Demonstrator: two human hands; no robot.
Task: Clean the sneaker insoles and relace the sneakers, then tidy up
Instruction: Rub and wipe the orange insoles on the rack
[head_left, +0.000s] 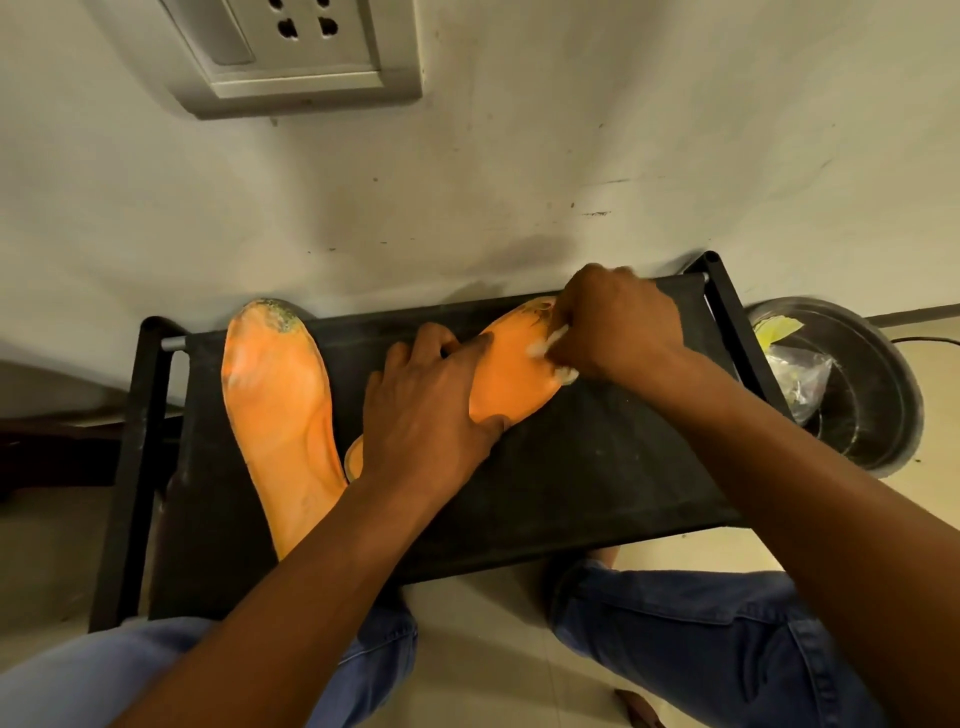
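Two orange insoles lie on a black fabric-topped rack. The left insole lies alone, its toe end dirty with dark specks. My left hand presses flat on the right insole, covering its middle and heel. My right hand grips a white brush whose bristles touch the toe half of that insole. The brush is mostly hidden in my fist and looks blurred. No sneakers or laces are in view.
A dark round basin with a plastic bag and a yellow scrap stands on the floor right of the rack. A wall with a socket plate rises just behind. My knees in blue jeans sit below the rack's front edge.
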